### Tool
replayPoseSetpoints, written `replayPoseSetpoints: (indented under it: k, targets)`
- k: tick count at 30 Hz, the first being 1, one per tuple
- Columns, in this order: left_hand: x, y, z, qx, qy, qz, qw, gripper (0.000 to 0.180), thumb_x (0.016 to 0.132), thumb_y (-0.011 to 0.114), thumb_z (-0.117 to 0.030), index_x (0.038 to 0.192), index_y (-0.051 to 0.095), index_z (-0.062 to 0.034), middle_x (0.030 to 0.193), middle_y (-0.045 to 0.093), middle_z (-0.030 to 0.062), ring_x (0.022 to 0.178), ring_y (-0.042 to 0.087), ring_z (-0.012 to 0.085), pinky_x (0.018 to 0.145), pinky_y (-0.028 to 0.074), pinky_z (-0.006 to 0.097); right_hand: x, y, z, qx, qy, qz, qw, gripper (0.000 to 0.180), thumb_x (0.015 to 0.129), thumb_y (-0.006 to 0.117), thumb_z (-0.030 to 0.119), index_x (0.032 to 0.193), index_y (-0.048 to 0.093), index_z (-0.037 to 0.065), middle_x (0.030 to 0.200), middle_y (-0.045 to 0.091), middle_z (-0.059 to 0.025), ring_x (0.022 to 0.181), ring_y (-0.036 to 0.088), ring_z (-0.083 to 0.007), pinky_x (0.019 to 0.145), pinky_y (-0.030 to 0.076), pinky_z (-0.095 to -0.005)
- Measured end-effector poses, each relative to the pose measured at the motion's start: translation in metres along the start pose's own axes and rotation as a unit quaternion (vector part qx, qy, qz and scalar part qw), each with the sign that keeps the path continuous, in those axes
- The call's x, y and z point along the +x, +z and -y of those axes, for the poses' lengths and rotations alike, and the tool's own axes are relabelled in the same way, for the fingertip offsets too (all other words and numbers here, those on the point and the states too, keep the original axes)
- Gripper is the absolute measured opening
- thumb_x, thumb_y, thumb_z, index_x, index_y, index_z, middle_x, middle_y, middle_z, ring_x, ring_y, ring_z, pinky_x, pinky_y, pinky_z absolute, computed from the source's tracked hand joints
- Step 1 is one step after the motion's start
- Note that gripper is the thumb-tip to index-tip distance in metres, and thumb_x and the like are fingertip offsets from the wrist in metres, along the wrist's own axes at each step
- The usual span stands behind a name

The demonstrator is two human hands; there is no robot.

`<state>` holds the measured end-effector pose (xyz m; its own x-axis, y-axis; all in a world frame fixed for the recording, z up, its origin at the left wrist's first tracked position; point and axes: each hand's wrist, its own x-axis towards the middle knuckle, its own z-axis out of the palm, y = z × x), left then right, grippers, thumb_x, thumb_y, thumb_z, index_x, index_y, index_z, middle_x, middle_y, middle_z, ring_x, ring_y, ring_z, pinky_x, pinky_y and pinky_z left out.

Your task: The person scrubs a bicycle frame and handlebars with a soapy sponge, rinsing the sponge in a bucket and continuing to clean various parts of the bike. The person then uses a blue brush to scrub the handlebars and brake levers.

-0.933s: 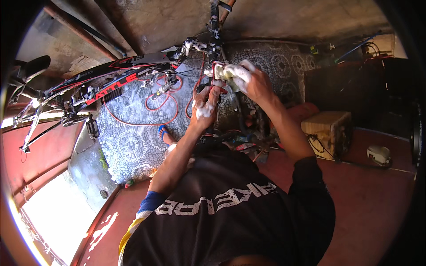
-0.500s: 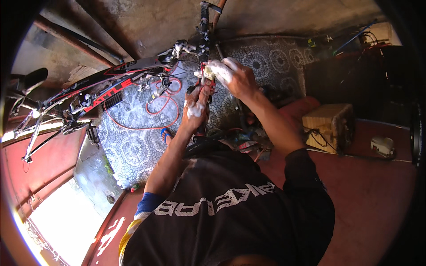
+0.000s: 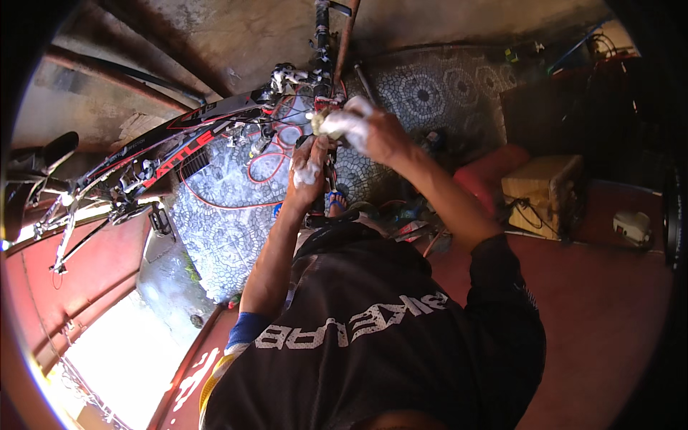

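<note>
we stood in a shaded room, with a stained wall [image 3: 444, 25] on the far side and a glaring opening [image 3: 118, 358] at the near left. the floor changed from patterned tile [image 3: 215, 240] by the bike to a plain red surface [image 3: 588, 315] at the near right; foam dripping onto that tile could, we judged, make it slippery underfoot. the bike [image 3: 188, 154] reached from the left to the middle, its bar [image 3: 322, 46] running far to near before us. we thought the bar might swing if we pressed harder on one side than our other hand could balance. to the right sat a wooden box [image 3: 534, 193]. a red hose [image 3: 236, 208] looped over the tile, where a foot could catch it. a blue sandal [image 3: 335, 195] showed beside the bar's near part. our left hand [image 3: 307, 168] was at the bar, fingers close together and pointing far; we could not tell whether they wrapped round it. our right hand [image 3: 383, 136] had its fingers bunched, pinching a pale sponge [image 3: 320, 123] at the bar's middle. the slick white foam [image 3: 349, 125] on those fingers could let the sponge slip and knock our knuckles.
</note>
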<state>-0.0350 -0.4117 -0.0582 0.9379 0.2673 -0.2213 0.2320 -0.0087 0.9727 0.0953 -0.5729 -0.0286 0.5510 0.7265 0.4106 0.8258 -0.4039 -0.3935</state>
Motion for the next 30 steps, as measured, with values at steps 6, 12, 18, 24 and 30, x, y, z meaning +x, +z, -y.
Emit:
replayPoseSetpoints:
  k: [6, 12, 18, 24, 30]
  targets:
    - [-0.012, 0.001, -0.024, -0.042, -0.102, 0.011, 0.994, 0.054, 0.102, 0.050, -0.055, 0.103, 0.069, -0.0047, 0.067, 0.054, 0.0014, 0.054, 0.049, 0.0094, 0.047, 0.037, 0.028, 0.002, -0.016, 0.010, -0.015, 0.043, -0.061, 0.997, 0.037, 0.082, 0.076, 0.007, 0.111, 0.074, 0.029, 0.100, 0.064, -0.0037, 0.077, 0.070, -0.0228, 0.061, 0.061, -0.0357]
    - [-0.007, -0.007, -0.009, -0.025, -0.022, -0.005, 0.999, 0.050, 0.102, 0.052, -0.054, 0.091, 0.064, -0.0065, 0.066, 0.052, 0.0005, 0.056, 0.048, 0.0090, 0.048, 0.038, 0.029, -0.011, -0.030, -0.007, -0.031, 0.168, 0.005, 0.985, 0.032, 0.083, 0.070, 0.008, 0.109, 0.074, 0.027, 0.107, 0.064, -0.0059, 0.080, 0.071, -0.0260, 0.070, 0.060, -0.0391]
    - [-0.002, -0.023, -0.008, 0.044, -0.028, 0.031, 0.998, 0.050, 0.103, 0.045, -0.057, 0.105, 0.064, -0.0112, 0.067, 0.050, -0.0013, 0.048, 0.046, 0.0091, 0.040, 0.037, 0.026, -0.085, -0.021, -0.075, 0.008, 0.262, -0.210, 0.942, 0.050, 0.083, 0.062, 0.005, 0.131, 0.065, 0.017, 0.110, 0.062, -0.0144, 0.100, 0.062, -0.0348, 0.089, 0.053, -0.0408]
    - [-0.007, -0.056, -0.022, 0.047, -0.053, 0.081, 0.994, 0.062, 0.103, 0.041, -0.060, 0.140, 0.054, -0.0117, 0.069, 0.048, -0.0036, 0.047, 0.045, 0.0065, 0.039, 0.037, 0.023, -0.214, 0.066, -0.065, 0.006, 0.476, -0.058, 0.878, 0.075, 0.082, 0.069, 0.014, 0.151, 0.042, 0.012, 0.129, 0.055, -0.0278, 0.120, 0.057, -0.0438, 0.105, 0.046, -0.0472]
    - [0.026, -0.156, -0.025, -0.126, -0.206, 0.116, 0.964, 0.044, 0.104, 0.050, -0.049, 0.125, 0.060, -0.0125, 0.100, 0.064, 0.0042, 0.073, 0.060, 0.0207, 0.043, 0.048, 0.033, -0.376, 0.241, -0.040, 0.188, 0.738, -0.125, 0.637, 0.066, 0.077, 0.080, 0.022, 0.134, 0.052, 0.004, 0.113, 0.067, -0.0259, 0.104, 0.066, -0.0434, 0.092, 0.053, -0.0464]
